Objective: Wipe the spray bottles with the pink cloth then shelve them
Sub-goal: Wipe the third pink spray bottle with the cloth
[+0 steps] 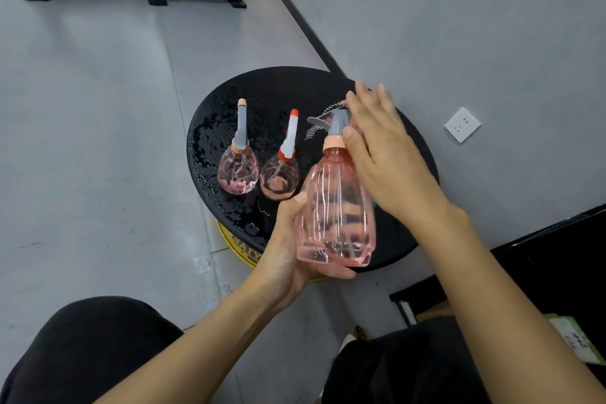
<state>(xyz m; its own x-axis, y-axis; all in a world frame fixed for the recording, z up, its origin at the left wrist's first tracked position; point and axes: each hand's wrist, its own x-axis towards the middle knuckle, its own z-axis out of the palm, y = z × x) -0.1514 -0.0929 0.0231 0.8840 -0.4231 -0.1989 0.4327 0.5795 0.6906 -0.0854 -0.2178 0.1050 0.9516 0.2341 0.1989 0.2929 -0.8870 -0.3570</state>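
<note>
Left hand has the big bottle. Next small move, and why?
Probably close the right hand on the cloth just beyond the spray head. The left hand grips the bottle near its base, but the right hand's fingers are straight and hold nothing, so wiping can't start. Only a striped edge of the cloth shows, so I cannot confirm it is the pink one.

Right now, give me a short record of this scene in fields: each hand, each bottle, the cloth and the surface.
left hand: grips the held bottle at its base
right hand: fingers straight, over the spray head, thumb at the collar
held bottle: clear pink, grey sprayer, raised above the table
standing bottles: grey-headed bottle and red-tipped bottle, upright, side by side
table: round, black, beaded with water
cloth: only a striped fabric edge shows behind the spray head
</note>
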